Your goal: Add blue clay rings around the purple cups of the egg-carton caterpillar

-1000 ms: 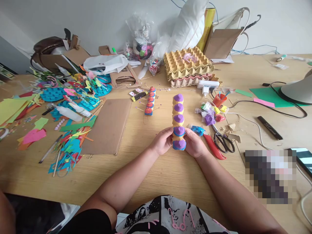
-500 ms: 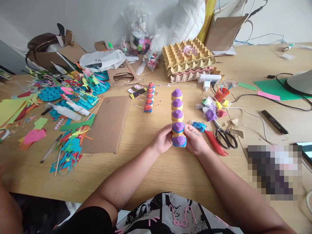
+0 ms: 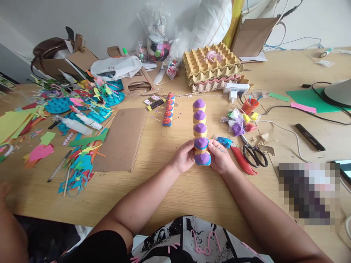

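Between both hands is an egg-carton strip (image 3: 200,128), a row of several yellow bumps capped in purple clay, with blue round the base of the nearest two. My left hand (image 3: 184,157) grips its left edge near the close end, fingers partly hidden beneath. On the opposite edge, my right hand (image 3: 221,157) pinches it with the thumb along the side. Beyond the left hand, a finished-looking egg-carton caterpillar (image 3: 168,111) in red and blue stands on the table, with thin pin-like legs and feelers.
Right of my hands lie a red-handled cutter (image 3: 245,160), black scissors (image 3: 255,155) and bagged clay (image 3: 238,126). Stacked egg trays (image 3: 214,67) stand at the back. Leftward are a cardboard sheet (image 3: 120,140), glue bottles (image 3: 76,126) and paper scraps (image 3: 79,168). Another person's arm (image 3: 11,226) shows at far left.
Both hands keep the same hold on the egg-carton strip, which has barely moved. The whole view has shifted very slightly.
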Available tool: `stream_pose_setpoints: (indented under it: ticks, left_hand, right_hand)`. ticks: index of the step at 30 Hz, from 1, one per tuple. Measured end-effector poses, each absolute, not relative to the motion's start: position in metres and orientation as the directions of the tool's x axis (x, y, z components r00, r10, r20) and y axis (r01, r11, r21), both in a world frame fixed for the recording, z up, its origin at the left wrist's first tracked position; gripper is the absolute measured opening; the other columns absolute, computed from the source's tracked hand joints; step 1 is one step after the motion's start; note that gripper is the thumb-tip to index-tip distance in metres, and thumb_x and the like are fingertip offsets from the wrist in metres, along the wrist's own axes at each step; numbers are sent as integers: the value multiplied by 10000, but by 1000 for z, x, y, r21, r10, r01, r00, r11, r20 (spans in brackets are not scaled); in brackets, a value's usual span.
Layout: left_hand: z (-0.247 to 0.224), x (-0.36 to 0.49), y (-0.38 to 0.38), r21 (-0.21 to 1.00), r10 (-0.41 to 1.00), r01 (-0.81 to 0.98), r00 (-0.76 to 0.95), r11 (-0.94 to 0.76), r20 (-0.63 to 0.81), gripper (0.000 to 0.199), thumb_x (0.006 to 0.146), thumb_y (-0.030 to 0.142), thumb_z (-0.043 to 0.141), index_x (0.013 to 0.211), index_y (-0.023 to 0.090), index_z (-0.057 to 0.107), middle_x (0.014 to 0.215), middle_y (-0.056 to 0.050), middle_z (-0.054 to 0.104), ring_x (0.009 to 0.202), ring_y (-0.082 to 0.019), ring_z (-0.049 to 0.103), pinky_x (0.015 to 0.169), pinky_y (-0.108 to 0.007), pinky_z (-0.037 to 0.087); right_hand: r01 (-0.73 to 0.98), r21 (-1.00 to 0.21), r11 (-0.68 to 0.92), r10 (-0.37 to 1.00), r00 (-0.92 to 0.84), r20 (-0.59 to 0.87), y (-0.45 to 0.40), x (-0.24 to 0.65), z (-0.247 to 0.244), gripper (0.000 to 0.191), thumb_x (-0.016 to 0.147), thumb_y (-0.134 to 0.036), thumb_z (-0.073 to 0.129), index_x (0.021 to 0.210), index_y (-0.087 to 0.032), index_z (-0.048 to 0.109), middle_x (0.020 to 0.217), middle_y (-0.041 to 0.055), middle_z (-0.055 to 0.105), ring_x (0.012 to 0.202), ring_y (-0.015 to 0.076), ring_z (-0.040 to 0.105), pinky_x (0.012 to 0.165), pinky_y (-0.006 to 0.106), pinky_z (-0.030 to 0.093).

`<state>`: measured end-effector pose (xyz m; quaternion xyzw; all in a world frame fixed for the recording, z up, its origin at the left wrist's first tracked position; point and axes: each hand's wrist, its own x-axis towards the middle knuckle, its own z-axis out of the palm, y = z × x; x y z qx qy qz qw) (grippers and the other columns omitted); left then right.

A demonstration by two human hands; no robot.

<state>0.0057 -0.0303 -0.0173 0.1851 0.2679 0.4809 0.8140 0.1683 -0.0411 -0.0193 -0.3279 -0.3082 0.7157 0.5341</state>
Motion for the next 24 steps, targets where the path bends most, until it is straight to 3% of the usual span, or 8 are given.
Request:
stream_pose_setpoints:
  ticks: [5,10,15,20,24]
  left_hand:
    - [-18,6,-31,594,894,-671,375,443,-244,298,922,396,911,1013,128,815,980,-61,813,866,-169,732,789,-278,573]
    - [-22,7,-31,672,916,-640,371,372,-154,553,720,566,1048,997,139,831,941,-55,809,812,-158,711,736,-282,560]
    - [-26,7,-30,763,939,-568,309,310,-152,535,630,541,1094,879,152,825,810,-19,760,718,-119,641,677,-266,482]
    - [-25,7,-29,782,953,-558,258,279,-156,533,589,551,1106,731,152,782,664,22,646,631,-85,546,625,-255,419]
    - [-21,6,-30,781,952,-556,257,284,-164,544,582,542,1110,704,141,763,656,17,651,615,-86,553,607,-256,417]
  right_hand:
    - [-556,-793,-250,964,-220,-150,-39,170,-20,486,656,-527,1090,788,-223,735,729,-27,729,640,126,619,621,272,542]
    - [-574,-783,-239,969,-195,-152,-39,172,-22,489,658,-566,1080,849,-239,771,787,-3,788,683,158,682,681,313,607]
    - [-586,-772,-245,969,-174,-176,-40,172,-23,498,638,-552,1094,859,-234,780,746,-14,772,627,132,650,610,272,564]
    - [-552,-796,-250,964,-222,-149,-38,174,-23,486,664,-567,1078,898,-241,803,786,0,800,671,166,707,681,329,627]
    - [-541,-801,-258,959,-241,-147,-37,176,-22,466,631,-517,1106,830,-233,794,763,-9,796,653,144,702,661,300,619]
